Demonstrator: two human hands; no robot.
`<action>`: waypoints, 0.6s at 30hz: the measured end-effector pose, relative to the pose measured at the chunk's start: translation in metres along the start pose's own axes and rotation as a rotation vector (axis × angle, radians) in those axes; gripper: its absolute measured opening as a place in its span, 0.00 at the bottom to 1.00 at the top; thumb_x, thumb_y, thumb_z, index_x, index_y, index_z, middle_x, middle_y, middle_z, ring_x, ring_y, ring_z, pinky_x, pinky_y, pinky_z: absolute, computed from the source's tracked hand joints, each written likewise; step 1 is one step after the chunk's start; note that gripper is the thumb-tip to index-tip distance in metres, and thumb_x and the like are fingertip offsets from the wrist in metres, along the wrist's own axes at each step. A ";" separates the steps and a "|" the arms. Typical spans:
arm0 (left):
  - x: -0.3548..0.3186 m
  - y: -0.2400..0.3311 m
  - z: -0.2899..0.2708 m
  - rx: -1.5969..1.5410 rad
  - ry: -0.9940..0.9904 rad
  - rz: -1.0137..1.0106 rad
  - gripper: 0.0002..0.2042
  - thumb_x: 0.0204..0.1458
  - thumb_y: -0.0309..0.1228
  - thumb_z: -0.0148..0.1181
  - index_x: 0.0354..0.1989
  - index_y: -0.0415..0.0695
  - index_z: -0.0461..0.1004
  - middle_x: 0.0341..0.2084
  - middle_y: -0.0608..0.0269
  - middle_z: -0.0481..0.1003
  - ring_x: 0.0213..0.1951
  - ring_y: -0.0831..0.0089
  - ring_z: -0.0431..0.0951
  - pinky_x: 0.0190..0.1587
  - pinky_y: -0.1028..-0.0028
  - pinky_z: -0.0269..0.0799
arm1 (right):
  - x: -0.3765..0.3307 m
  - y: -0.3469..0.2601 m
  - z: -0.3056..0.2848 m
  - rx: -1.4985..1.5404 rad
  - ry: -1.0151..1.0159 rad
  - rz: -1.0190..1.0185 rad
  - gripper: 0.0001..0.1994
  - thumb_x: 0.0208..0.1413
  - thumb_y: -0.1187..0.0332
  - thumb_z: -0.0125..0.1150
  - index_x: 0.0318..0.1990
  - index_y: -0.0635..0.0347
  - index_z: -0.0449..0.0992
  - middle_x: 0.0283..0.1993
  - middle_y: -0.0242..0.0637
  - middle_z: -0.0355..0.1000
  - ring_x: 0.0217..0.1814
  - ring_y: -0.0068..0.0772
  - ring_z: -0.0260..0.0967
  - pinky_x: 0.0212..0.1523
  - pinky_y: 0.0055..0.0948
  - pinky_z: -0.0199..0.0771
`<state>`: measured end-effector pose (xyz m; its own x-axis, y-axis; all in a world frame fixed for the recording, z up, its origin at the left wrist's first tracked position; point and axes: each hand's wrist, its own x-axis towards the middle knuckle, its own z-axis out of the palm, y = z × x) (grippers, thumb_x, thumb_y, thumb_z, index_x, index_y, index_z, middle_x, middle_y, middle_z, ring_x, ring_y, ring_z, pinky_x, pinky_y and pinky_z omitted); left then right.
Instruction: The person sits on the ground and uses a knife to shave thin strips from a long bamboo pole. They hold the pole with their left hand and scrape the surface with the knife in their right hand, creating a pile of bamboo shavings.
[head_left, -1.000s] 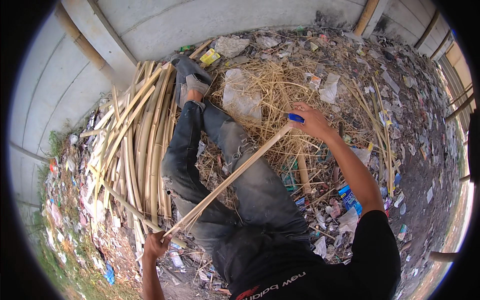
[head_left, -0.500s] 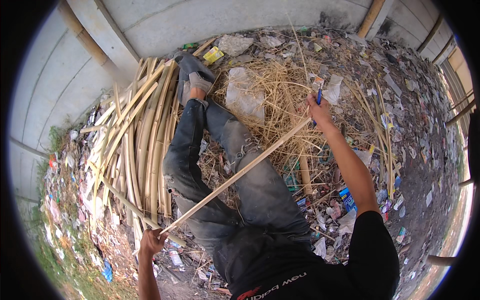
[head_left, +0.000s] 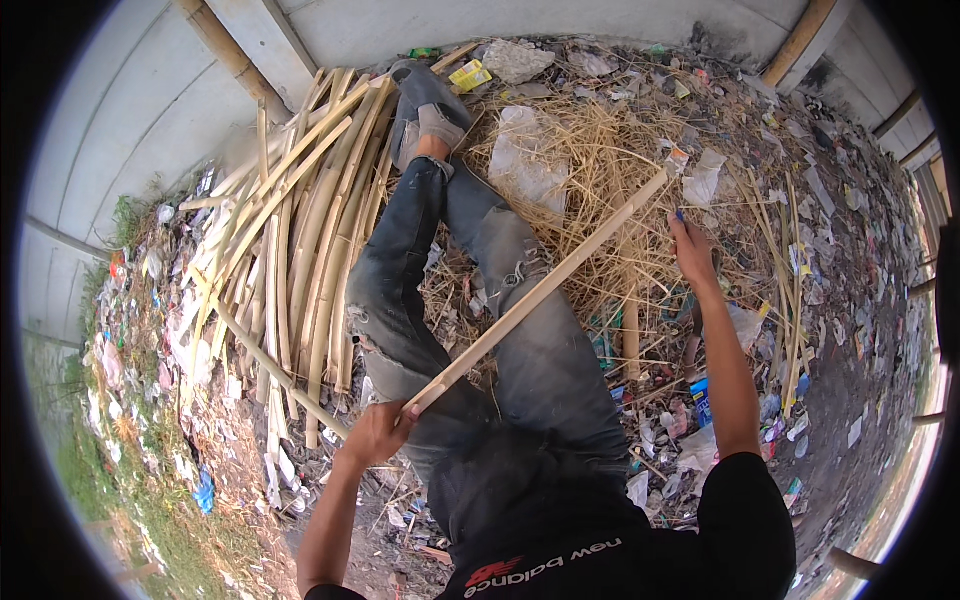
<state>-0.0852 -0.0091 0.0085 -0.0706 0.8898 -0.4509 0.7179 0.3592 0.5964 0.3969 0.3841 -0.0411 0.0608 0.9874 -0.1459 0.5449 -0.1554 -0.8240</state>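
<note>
Piled bamboo strips [head_left: 318, 280] flank your legs [head_left: 555, 375] leftward, shavings [head_left: 600, 140] rightward. Your left hand [head_left: 378, 434] clamps a bamboo slat [head_left: 540, 292] above them, slanting away rightward; your right hand [head_left: 693, 252] clasps a blue tool [head_left: 679, 214].

The left fingers [head_left: 402, 422] grip a pale strip [head_left: 540, 291] above jeans [head_left: 550, 355].

Long, flat, cream-yellow bamboo strip [head_left: 540, 289]: pale tone throughout. Piled split-bamboo slats [head_left: 330, 235]: straw to tan. Small, mostly hidden tool [head_left: 679, 214]: blue where visible. Heaped thin bamboo shavings [head_left: 600, 210]: golden straw. Torn denim trousers [head_left: 545, 340]: faded blue-grey, paler patches at knee and thigh. Short-sleeved black T-shirt [head_left: 620, 525]: red emblem [head_left: 493, 573], white lettering [head_left: 560, 562]. Crumpled plastic sheet [head_left: 528, 165]: milky white. Flat packet [head_left: 470, 76]: yellow. Concrete panel wall [head_left: 150, 110]: light grey, darker curved lines.
</note>
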 end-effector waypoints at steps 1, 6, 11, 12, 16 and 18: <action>0.015 0.017 0.007 -0.049 -0.013 0.037 0.25 0.72 0.49 0.52 0.38 0.36 0.80 0.19 0.58 0.77 0.22 0.65 0.79 0.29 0.62 0.73 | -0.013 0.003 0.016 0.044 -0.071 -0.030 0.30 0.70 0.41 0.55 0.42 0.68 0.77 0.25 0.40 0.71 0.27 0.40 0.69 0.35 0.42 0.71; 0.075 0.079 0.030 -0.259 -0.138 -0.051 0.24 0.71 0.44 0.53 0.34 0.31 0.77 0.18 0.48 0.76 0.22 0.54 0.81 0.31 0.56 0.74 | -0.113 -0.059 0.073 -0.207 -0.406 -0.323 0.27 0.75 0.47 0.49 0.44 0.68 0.77 0.25 0.49 0.71 0.28 0.50 0.72 0.34 0.46 0.71; 0.123 0.097 0.049 -0.262 -0.126 0.031 0.25 0.72 0.46 0.51 0.32 0.32 0.76 0.17 0.53 0.76 0.21 0.61 0.81 0.28 0.60 0.74 | -0.147 -0.054 0.104 -0.315 -0.501 -0.480 0.27 0.74 0.47 0.50 0.39 0.67 0.78 0.27 0.56 0.76 0.32 0.64 0.76 0.36 0.55 0.73; 0.128 0.102 0.050 -0.257 -0.129 0.031 0.25 0.72 0.46 0.50 0.31 0.34 0.75 0.16 0.56 0.75 0.20 0.65 0.80 0.27 0.63 0.73 | -0.150 -0.056 0.109 -0.343 -0.504 -0.484 0.27 0.74 0.47 0.50 0.38 0.67 0.78 0.27 0.58 0.76 0.33 0.65 0.76 0.36 0.57 0.74; 0.144 0.109 0.055 -0.214 -0.130 0.043 0.25 0.72 0.45 0.51 0.28 0.34 0.74 0.15 0.57 0.75 0.20 0.66 0.80 0.27 0.62 0.73 | -0.157 -0.054 0.125 -0.428 -0.483 -0.538 0.28 0.74 0.47 0.50 0.35 0.67 0.78 0.25 0.60 0.76 0.31 0.67 0.77 0.33 0.59 0.75; 0.147 0.116 0.053 -0.204 -0.116 0.071 0.24 0.71 0.43 0.52 0.29 0.32 0.75 0.17 0.51 0.76 0.21 0.59 0.81 0.28 0.59 0.74 | -0.156 -0.049 0.128 -0.406 -0.450 -0.564 0.27 0.73 0.48 0.51 0.35 0.66 0.78 0.24 0.60 0.76 0.30 0.68 0.77 0.32 0.59 0.76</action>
<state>0.0246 0.1486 -0.0235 0.0635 0.8809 -0.4690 0.5627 0.3565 0.7458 0.2533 0.2336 -0.0480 -0.6057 0.7944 -0.0461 0.6584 0.4678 -0.5896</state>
